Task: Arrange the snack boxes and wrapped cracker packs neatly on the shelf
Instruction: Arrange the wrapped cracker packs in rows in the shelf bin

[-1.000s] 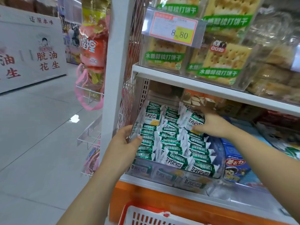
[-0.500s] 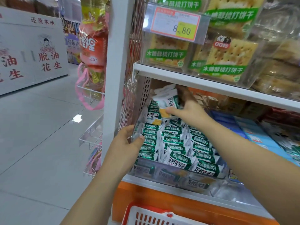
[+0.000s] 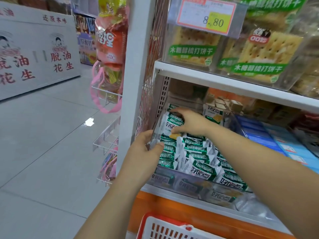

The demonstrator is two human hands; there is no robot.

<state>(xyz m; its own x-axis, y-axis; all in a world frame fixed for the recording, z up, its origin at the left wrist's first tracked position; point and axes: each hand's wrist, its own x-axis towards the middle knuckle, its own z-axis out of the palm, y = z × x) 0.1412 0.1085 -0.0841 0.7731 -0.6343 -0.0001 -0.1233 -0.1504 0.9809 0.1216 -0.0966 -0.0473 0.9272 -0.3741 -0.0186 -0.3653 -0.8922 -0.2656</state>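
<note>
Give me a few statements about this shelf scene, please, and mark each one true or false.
1. The right hand holds a wrapped cracker pack at the back left of the clear bin. True.
2. The left hand hangs free, touching nothing. False: it grips the clear bin's left wall.
3. The price tag on the upper shelf reads 8.80. True.
4. The blue boxes lie to the left of the clear bin. False: they lie to its right, on the same shelf.
</note>
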